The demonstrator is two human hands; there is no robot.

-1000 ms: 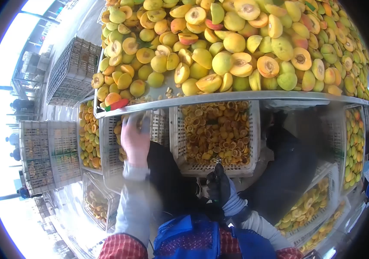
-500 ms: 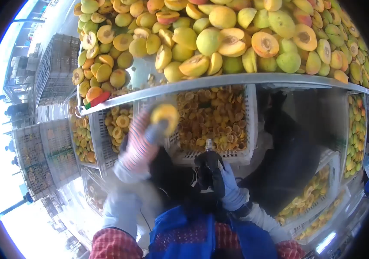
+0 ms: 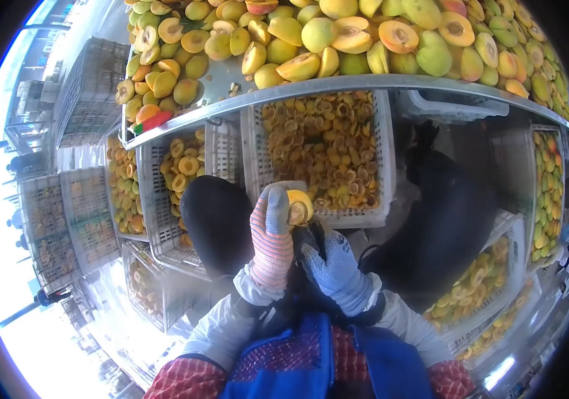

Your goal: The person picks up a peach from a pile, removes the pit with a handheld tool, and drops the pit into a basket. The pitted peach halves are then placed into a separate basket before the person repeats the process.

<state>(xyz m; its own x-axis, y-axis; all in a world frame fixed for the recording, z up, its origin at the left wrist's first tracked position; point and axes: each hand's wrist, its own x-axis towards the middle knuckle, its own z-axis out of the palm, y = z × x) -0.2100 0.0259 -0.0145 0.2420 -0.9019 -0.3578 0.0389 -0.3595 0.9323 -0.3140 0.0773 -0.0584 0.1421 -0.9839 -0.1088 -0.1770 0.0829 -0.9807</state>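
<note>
My left hand point(image 3: 275, 229), in a striped, grey-fingered glove, is closed around a yellow peach half point(image 3: 299, 207) with its cut side turned to the right. Just beside it, my right hand point(image 3: 339, 269), in a blue-grey knitted glove, grips a black hand-held tool point(image 3: 312, 241). The tool's upper end meets the peach half in this view, and its tip is hidden there. Both hands are in front of my body, over my lap. Beyond them stands a white crate point(image 3: 386, 156) holding many hollowed fruit pieces.
A metal-edged table point(image 3: 344, 82) heaped with halved peaches point(image 3: 399, 36) spans the far side. A red-handled object point(image 3: 156, 120) lies at its left corner. White crates point(image 3: 158, 219) of fruit stand left, with more crates point(image 3: 517, 266) at right. My dark-clad knees flank the middle crate.
My left hand has come down and right with the peach half, from near the table edge to the tool. My right hand stays low, turned slightly; the tool's metal tip no longer shows.
</note>
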